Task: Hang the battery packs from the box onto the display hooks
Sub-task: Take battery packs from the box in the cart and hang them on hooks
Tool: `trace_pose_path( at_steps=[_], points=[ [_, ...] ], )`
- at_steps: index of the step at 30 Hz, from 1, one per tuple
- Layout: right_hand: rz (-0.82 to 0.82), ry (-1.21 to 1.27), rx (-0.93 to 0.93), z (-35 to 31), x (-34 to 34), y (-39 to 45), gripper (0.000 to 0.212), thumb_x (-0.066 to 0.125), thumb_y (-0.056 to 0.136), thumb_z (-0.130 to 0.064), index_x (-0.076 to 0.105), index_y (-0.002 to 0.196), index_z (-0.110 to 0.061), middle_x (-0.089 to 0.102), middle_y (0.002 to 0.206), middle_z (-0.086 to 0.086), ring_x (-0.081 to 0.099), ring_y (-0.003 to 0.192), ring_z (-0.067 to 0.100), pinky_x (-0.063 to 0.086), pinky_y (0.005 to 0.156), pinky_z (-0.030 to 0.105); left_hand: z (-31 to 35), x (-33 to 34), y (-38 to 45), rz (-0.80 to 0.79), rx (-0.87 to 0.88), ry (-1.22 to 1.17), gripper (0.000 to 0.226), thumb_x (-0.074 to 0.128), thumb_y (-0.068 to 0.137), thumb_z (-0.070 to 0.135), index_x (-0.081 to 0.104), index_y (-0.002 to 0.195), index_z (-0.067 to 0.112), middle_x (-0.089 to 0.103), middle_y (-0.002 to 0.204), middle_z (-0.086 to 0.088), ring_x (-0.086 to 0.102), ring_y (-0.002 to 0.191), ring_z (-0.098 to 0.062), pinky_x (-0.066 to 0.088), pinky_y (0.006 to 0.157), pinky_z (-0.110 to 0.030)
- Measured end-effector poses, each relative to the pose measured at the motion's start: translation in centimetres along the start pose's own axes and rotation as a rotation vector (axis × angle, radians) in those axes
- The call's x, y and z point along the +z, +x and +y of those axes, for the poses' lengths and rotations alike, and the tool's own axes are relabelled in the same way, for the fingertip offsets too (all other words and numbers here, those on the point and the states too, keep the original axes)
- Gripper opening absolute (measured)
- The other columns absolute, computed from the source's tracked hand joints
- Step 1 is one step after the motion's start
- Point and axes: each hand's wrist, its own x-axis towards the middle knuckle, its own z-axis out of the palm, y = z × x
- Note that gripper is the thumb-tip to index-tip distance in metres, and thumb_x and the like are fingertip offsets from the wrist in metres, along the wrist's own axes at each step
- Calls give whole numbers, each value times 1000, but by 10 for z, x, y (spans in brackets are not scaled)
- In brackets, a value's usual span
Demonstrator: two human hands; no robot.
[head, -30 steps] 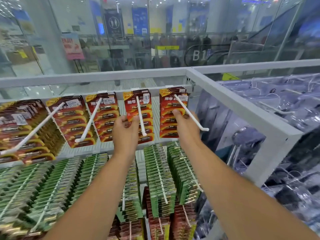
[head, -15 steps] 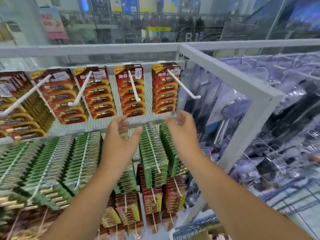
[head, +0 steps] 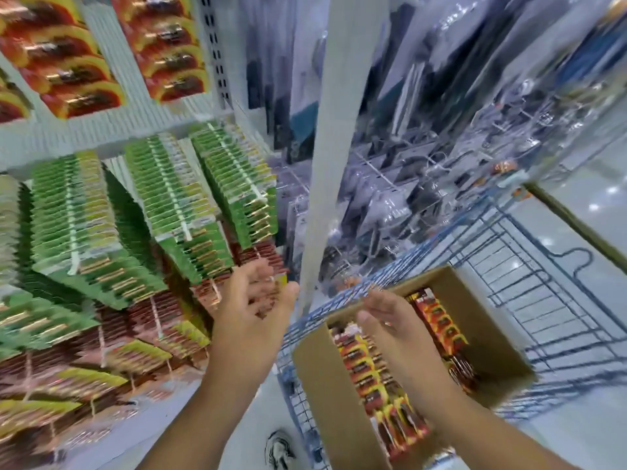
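Right hand's fingers (head: 380,308) hover above boxed battery packs (head: 366,371).

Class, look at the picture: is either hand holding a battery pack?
No. Both the left hand and right hand are empty, hovering near the cardboard box.

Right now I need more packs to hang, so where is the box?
In the head view the box sits at lower right, inside the blue wire cart, directly beneath the right hand.
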Motion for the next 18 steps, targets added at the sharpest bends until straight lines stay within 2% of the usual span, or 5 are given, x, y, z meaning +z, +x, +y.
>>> trace_pose_path(
  at_steps=[4, 9, 11, 14, 18],
  points=[
    [91, -34, 113, 49, -62, 6, 27, 69, 97, -41, 56, 120, -44, 64, 123, -20, 59, 112, -11, 47, 85, 7, -25, 75, 1, -112, -60, 94, 33, 75, 91, 43, 52, 112, 53, 61, 124, 14, 63, 112, -4, 56, 95, -38],
    [230, -59, 213, 115, -128, 34, 25, 72, 97, -29, 62, 120, -26, 67, 116, -10, 61, 104, -6, 44, 82, 0, -61, 173, 4, -188, -52, 324, 45, 75, 92, 43, 54, 131, 35, 53, 123, 18, 59, 118, -11, 50, 102, -37],
    [276, -86, 267, 144, -150, 51, 16, 73, 97, -28, 62, 107, -34, 68, 111, -5, 64, 101, 2, 48, 85, 6, -82, 208, 9, -215, -61, 387, 48, 76, 93, 38, 57, 136, 26, 57, 125, 13, 59, 120, -12, 50, 103, -36],
    [318, -155, 308, 183, -175, 76, 15, 75, 95, -33, 61, 102, -32, 69, 106, -2, 66, 103, 16, 49, 93, 30, -116, 255, 17, -264, -115, 473, 53, 73, 94, 42, 55, 141, 25, 58, 136, 5, 56, 126, -15, 47, 104, -35],
    [301, -264, 307, 221, -189, 116, 28, 73, 96, -38, 64, 115, -21, 62, 109, -2, 61, 106, 17, 44, 95, 31, -162, 312, 38, -296, -133, 617, 51, 71, 95, 42, 55, 139, 21, 55, 138, -1, 52, 130, -21, 41, 100, -31]
  ],
)
